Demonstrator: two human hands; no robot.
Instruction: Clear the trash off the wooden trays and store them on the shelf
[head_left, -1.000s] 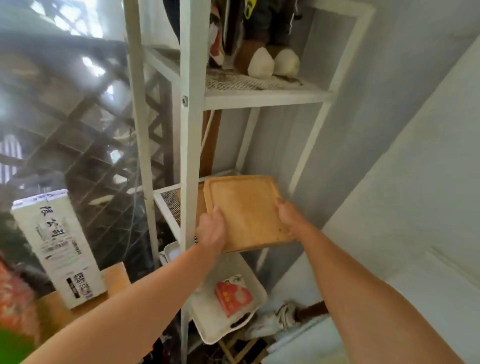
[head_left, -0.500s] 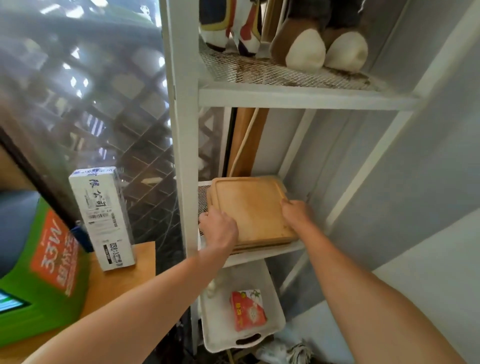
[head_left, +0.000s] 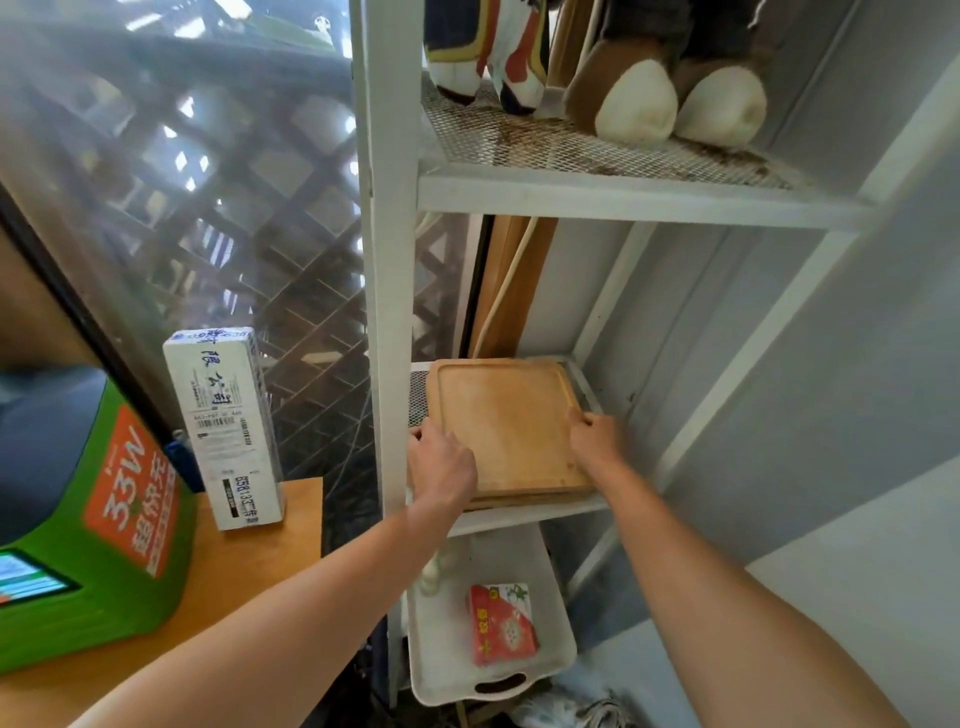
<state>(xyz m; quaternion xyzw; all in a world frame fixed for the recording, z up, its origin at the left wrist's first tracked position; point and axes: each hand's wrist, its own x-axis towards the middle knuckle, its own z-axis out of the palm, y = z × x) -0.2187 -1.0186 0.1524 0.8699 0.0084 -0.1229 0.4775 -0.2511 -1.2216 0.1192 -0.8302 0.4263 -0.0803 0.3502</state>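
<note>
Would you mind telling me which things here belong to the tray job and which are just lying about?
Job: wooden trays, white shelf, left hand, right hand.
Lying about: white box, green machine, white bin, red packet, plush toys.

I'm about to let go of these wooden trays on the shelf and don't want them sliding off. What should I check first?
1. Trays flat on the shelf: ok. The wooden trays lie level on the middle shelf.
2. Pushed fully in: not ok. Their front edge sits about at the shelf's front lip.
3. Stack aligned: cannot tell. Only a sliver of the lower tray shows.
4. Top tray free of trash: ok. Its surface is bare.
5. Hands ready to release: not ok. The left hand and right hand both grip the sides.
6. Room behind: ok. Open mesh shows behind the trays.
</note>
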